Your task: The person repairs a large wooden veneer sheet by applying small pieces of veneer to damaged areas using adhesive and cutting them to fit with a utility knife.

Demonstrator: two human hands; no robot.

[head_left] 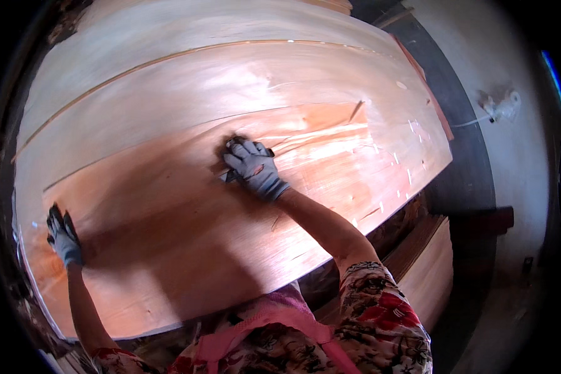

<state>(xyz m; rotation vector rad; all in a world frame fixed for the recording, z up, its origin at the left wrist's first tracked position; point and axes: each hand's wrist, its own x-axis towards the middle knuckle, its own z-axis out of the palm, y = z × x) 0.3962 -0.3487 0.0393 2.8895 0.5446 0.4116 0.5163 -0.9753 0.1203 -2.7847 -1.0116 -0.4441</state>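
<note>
A reddish wood veneer sheet (187, 218) lies over a larger, paler sheet (168, 93) in front of me. My left hand (64, 237), in a grey glove with dark fingers, rests flat near the veneer's left end with its fingers stretched out. Near the veneer's middle, my gloved right hand (255, 168) is closed over a small dark object pressed to the wood. A thin grey edge (227, 177) pokes out on its left side; the palm hides the rest. Beyond the right hand, wrinkles (318, 134) run along the veneer toward a dark slit (356, 110).
A long narrow strip or seam (162, 60) crosses the pale sheet at the far side. Small white marks (410, 176) dot the right end. A stack of wood sheets (427, 268) stands at lower right. On the pale floor (480, 56) lies a clear plastic-looking item (505, 107).
</note>
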